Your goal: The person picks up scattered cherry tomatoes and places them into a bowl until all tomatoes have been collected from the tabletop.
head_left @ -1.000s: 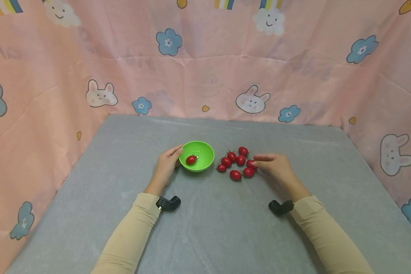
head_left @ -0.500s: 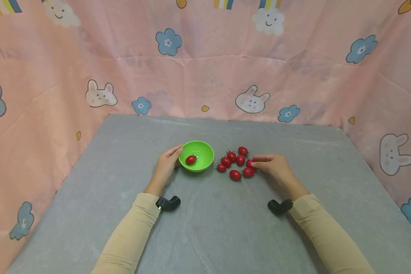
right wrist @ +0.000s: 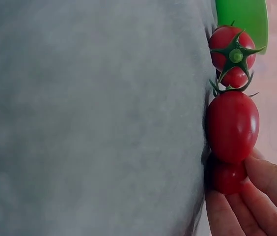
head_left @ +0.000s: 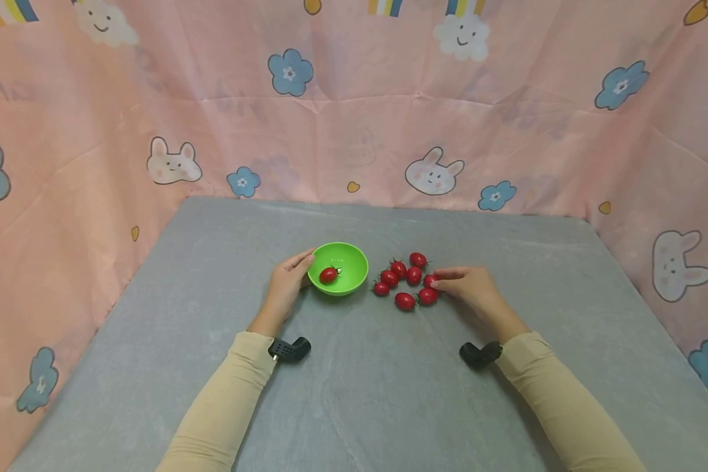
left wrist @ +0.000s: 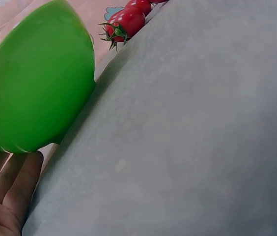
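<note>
My left hand (head_left: 286, 285) holds a light green bowl (head_left: 355, 263) by its left side, thumb at the rim. Fingers (left wrist: 23, 182) lie against the bowl's outer wall in the left wrist view. Inside the bowl rests one red cherry tomato (head_left: 328, 275) with a green stem. To the right, my right hand (head_left: 474, 292) pinches the rightmost cherry tomato (right wrist: 228, 179) of a loose group between thumb and fingers. Another cherry tomato (right wrist: 233, 127) lies right beside it, partly covering it in the right wrist view.
Several more cherry tomatoes (head_left: 413, 276) lie between the bowl and my right hand on the grey table (head_left: 354, 393). A pink patterned cloth (head_left: 330, 131) hangs behind the table and along both sides. Black wrist devices (head_left: 292, 350) sit at both sleeve cuffs.
</note>
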Tool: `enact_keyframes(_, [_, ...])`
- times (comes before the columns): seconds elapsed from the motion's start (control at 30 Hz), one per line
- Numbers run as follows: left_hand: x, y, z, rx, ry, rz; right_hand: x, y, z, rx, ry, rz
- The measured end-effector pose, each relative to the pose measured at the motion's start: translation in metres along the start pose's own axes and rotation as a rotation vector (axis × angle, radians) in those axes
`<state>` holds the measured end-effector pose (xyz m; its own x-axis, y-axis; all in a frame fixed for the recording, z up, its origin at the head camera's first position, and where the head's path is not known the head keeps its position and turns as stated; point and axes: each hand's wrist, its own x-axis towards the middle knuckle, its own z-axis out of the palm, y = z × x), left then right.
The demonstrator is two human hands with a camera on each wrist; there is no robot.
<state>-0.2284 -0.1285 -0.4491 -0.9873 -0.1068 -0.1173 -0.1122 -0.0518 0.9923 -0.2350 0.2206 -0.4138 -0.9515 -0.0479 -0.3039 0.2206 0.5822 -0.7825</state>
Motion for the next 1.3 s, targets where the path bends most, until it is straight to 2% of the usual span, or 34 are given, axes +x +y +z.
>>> enact_keyframes(0.43, [0.0, 0.0, 0.0, -0.01, 0.004, -0.006, -0.003, -0.005, -0.001, 0.05, 0.015, 0.02])
enact_keyframes(0.87, [0.0, 0.0, -0.001, 0.011, -0.005, -0.01, -0.006, -0.028, 0.0, 0.008, 0.013, 0.005])
enact_keyframes(1.3, [-0.001, 0.002, -0.001, 0.012, -0.004, -0.004, -0.001, -0.048, 0.007, -0.033, -0.017, -0.022])
